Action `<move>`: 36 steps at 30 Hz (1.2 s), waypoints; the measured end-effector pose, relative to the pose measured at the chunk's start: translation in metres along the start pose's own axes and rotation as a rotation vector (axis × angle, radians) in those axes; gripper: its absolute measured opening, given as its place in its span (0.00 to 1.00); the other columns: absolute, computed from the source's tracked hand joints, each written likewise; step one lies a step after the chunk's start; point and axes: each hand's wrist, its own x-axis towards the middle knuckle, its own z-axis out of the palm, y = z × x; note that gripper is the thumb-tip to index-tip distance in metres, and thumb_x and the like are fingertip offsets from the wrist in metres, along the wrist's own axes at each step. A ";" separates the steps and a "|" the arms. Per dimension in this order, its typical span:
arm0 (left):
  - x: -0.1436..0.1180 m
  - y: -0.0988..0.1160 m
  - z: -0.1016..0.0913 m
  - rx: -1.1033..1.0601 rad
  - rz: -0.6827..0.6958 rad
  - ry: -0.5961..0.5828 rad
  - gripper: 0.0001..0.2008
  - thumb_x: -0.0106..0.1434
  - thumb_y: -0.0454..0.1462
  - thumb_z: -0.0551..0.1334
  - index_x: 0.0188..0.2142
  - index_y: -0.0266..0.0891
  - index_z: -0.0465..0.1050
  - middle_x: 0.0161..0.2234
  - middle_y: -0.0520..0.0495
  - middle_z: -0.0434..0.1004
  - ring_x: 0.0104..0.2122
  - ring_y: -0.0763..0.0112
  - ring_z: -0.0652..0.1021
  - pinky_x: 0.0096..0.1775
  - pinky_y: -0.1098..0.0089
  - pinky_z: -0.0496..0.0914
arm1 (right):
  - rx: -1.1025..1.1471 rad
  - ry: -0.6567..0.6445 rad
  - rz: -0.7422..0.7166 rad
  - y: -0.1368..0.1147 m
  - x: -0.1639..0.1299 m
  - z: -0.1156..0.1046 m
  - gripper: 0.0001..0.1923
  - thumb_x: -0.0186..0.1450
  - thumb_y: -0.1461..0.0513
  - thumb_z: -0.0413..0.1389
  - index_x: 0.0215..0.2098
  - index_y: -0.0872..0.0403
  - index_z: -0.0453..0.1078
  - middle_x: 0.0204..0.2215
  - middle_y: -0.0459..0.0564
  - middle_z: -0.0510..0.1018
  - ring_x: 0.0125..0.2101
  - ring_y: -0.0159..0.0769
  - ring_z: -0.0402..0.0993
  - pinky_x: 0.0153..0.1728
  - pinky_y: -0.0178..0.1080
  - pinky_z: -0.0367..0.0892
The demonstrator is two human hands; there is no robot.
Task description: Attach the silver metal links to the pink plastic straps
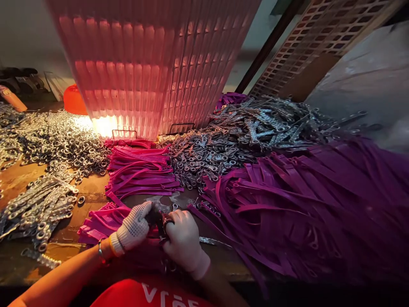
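My left hand (134, 225), in a white knitted glove with dark dots, is closed at the table's front edge. Close beside it, my right hand (184, 241) is closed too and wears a pale glove. Between the two is a small dark object (156, 213) that both hands grip; its shape is too hidden to name. A silver braided strip (212, 241) sticks out to the right of my right hand; whether I hold it is unclear. Flat magenta straps (104, 221) lie just behind my left hand, and a larger stack of magenta straps (140, 172) is farther back.
Purple straps (303, 204) cover the right side. Silver braided pieces with ring ends form a heap (255, 123) at back right, a pile (64, 140) at back left and a bundle (38, 209) at front left. Ribbed translucent panels (143, 64) stand behind, near an orange lamp (75, 100).
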 end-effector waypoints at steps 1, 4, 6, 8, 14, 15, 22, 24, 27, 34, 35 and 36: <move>0.005 0.003 0.003 -0.020 0.003 -0.029 0.06 0.55 0.37 0.59 0.32 0.39 0.73 0.35 0.45 0.77 0.39 0.62 0.74 0.43 0.64 0.71 | -0.036 -0.034 0.015 0.002 0.001 -0.001 0.04 0.49 0.67 0.52 0.22 0.53 0.67 0.27 0.54 0.71 0.31 0.41 0.62 0.33 0.41 0.53; 0.020 0.014 0.012 -0.126 -0.078 -0.117 0.06 0.56 0.36 0.56 0.31 0.37 0.70 0.27 0.48 0.72 0.27 0.71 0.70 0.32 0.70 0.68 | 0.021 -0.169 0.167 0.011 0.005 -0.003 0.07 0.53 0.68 0.52 0.28 0.55 0.71 0.29 0.54 0.75 0.30 0.39 0.64 0.32 0.39 0.55; 0.034 0.022 0.017 -0.123 -0.126 -0.161 0.06 0.58 0.35 0.53 0.30 0.36 0.68 0.24 0.50 0.68 0.23 0.74 0.67 0.27 0.73 0.64 | 0.168 -0.274 0.302 0.022 0.008 -0.003 0.08 0.58 0.68 0.51 0.31 0.55 0.72 0.29 0.52 0.76 0.29 0.37 0.66 0.32 0.37 0.56; 0.054 0.029 0.019 0.092 -0.040 -0.219 0.07 0.60 0.34 0.52 0.29 0.36 0.67 0.24 0.50 0.69 0.23 0.74 0.68 0.27 0.73 0.64 | 0.292 -0.313 0.423 0.034 0.009 -0.001 0.09 0.61 0.68 0.49 0.31 0.54 0.71 0.27 0.50 0.77 0.28 0.36 0.67 0.30 0.35 0.57; 0.131 0.040 0.032 1.119 0.226 -0.160 0.16 0.67 0.31 0.52 0.50 0.34 0.72 0.46 0.36 0.76 0.40 0.60 0.78 0.43 0.61 0.72 | 0.450 -0.049 0.622 0.058 -0.002 0.013 0.11 0.61 0.68 0.46 0.30 0.55 0.71 0.29 0.52 0.78 0.28 0.36 0.69 0.30 0.34 0.60; 0.140 0.038 0.036 1.157 0.202 -0.158 0.17 0.67 0.30 0.50 0.52 0.35 0.71 0.48 0.34 0.75 0.40 0.59 0.79 0.43 0.59 0.72 | 0.476 -0.036 0.611 0.059 -0.005 0.015 0.11 0.61 0.68 0.46 0.30 0.55 0.71 0.29 0.52 0.78 0.28 0.36 0.69 0.30 0.34 0.60; 0.143 0.036 0.031 1.091 0.224 -0.146 0.16 0.65 0.27 0.52 0.47 0.36 0.74 0.47 0.38 0.76 0.42 0.63 0.79 0.45 0.63 0.72 | 0.397 -0.059 0.616 0.062 -0.006 0.017 0.19 0.54 0.73 0.46 0.37 0.55 0.74 0.27 0.50 0.76 0.30 0.37 0.70 0.35 0.35 0.63; 0.126 0.045 0.016 0.905 0.255 -0.173 0.13 0.64 0.28 0.53 0.42 0.35 0.75 0.41 0.42 0.79 0.41 0.66 0.78 0.44 0.68 0.71 | 0.364 -0.054 0.558 0.062 0.001 0.012 0.21 0.54 0.74 0.46 0.39 0.55 0.74 0.31 0.51 0.77 0.34 0.38 0.70 0.38 0.36 0.64; 0.089 0.059 -0.003 0.390 0.141 -0.276 0.08 0.64 0.34 0.57 0.38 0.35 0.74 0.33 0.45 0.79 0.30 0.72 0.77 0.32 0.74 0.70 | 0.320 -0.065 0.408 0.054 0.015 0.000 0.23 0.53 0.73 0.47 0.43 0.55 0.74 0.38 0.54 0.77 0.40 0.40 0.70 0.44 0.39 0.64; 0.021 0.054 -0.014 0.040 -0.186 -0.264 0.20 0.66 0.52 0.57 0.29 0.37 0.66 0.14 0.57 0.61 0.13 0.80 0.60 0.17 0.78 0.54 | -0.037 -0.333 0.168 0.019 0.033 -0.018 0.10 0.55 0.71 0.53 0.32 0.55 0.72 0.34 0.55 0.76 0.33 0.40 0.68 0.34 0.41 0.57; 0.016 0.049 -0.015 0.046 -0.187 -0.251 0.20 0.66 0.51 0.57 0.29 0.37 0.66 0.14 0.57 0.60 0.14 0.80 0.60 0.17 0.78 0.54 | -0.076 -0.345 0.113 0.015 0.032 -0.018 0.08 0.56 0.71 0.53 0.32 0.55 0.72 0.34 0.55 0.76 0.33 0.40 0.67 0.33 0.41 0.56; 0.013 0.044 -0.016 0.054 -0.188 -0.249 0.19 0.66 0.50 0.58 0.29 0.37 0.66 0.15 0.57 0.61 0.15 0.80 0.60 0.18 0.78 0.54 | -0.103 -0.351 0.057 0.012 0.031 -0.019 0.07 0.58 0.71 0.53 0.31 0.55 0.71 0.33 0.55 0.76 0.32 0.40 0.67 0.32 0.41 0.54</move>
